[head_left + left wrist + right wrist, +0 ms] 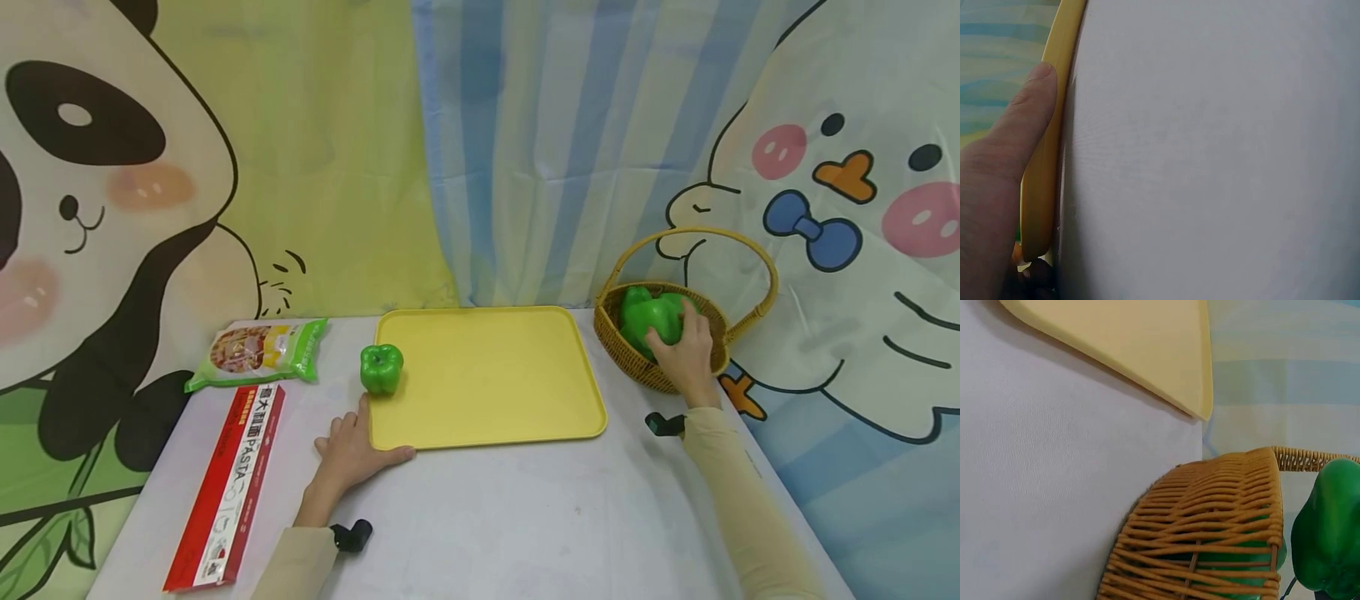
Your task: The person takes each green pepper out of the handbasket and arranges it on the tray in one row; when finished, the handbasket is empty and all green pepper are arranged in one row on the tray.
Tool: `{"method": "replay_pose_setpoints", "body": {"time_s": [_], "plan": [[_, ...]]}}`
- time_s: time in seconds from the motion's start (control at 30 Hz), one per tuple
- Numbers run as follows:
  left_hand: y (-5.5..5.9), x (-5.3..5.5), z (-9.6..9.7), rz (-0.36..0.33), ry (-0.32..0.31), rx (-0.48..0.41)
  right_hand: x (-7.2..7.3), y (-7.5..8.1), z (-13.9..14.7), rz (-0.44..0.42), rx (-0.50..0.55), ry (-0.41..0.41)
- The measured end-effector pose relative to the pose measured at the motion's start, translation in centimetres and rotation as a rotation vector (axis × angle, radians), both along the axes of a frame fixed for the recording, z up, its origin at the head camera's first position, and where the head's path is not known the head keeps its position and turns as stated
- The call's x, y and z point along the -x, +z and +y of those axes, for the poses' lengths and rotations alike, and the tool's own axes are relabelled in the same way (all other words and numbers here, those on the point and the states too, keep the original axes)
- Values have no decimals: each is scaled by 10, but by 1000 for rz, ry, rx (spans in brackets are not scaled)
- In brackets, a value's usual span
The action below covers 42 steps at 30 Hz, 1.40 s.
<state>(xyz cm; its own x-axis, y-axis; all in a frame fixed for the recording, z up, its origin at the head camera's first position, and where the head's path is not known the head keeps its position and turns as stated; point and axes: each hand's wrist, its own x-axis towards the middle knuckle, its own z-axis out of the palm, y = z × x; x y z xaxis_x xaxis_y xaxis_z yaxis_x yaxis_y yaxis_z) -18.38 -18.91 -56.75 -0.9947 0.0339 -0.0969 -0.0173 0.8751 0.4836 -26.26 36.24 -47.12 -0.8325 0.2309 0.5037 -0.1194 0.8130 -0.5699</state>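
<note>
While the left hand [352, 446] rests at the near left corner of the yellow tray [495, 375], the right hand [688, 354] reaches into the wicker basket [626, 360].

Left hand: fingers spread apart; thumb lies along the tray's near edge, index finger at its left side.

Right hand: thumb and fingers are clamped on the held pepper [658, 318], green and glossy, at the basket's mouth; the right wrist view shows it partly above the rim.

Further green: visible through the weave in that same view; the count within cannot be told.

Lone pepper [381, 369]: green, sits at the tray's left edge, just beyond the left index fingertip; whether they touch cannot be told.

Basket: arched handle, stands right of the tray and apart from it.

Food packet [258, 350]: green and white, lies at the far left of the table [495, 521].

Pasta box [225, 492]: long, red and white, lettered PASTA, lies nearer than the packet.

Backdrop [495, 150]: cartoon panda left, blue stripes centre, white bird right.
</note>
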Motion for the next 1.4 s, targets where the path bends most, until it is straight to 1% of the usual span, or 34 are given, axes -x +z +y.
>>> {"method": "replay_pose_setpoints", "body": {"time_s": [0.1,0.17,0.23,0.33,0.47,0.57,0.77,1.0,1.23,1.4], "plan": [[0,1,0,3,1,0,0,1,-4,-43,18,10],[1,1,0,2,1,1,1,1,-7,-48,16,21],[1,1,0,3,1,0,2,0,-9,-37,11,38],[1,0,1,-1,1,2,4,-3,-12,4,4,68],[1,0,1,-2,2,-2,7,-6,-16,54,-24,119],[1,0,1,-1,3,-5,9,-7,-18,75,-50,141],[1,0,1,-1,2,-2,12,-7,-23,83,-62,141],[-1,0,0,4,2,2,12,-7,-28,85,-36,137],[-2,1,0,11,0,5,16,-9,-36,141,-16,207],[0,0,0,12,-1,-5,19,-8,-47,115,20,218]]}}
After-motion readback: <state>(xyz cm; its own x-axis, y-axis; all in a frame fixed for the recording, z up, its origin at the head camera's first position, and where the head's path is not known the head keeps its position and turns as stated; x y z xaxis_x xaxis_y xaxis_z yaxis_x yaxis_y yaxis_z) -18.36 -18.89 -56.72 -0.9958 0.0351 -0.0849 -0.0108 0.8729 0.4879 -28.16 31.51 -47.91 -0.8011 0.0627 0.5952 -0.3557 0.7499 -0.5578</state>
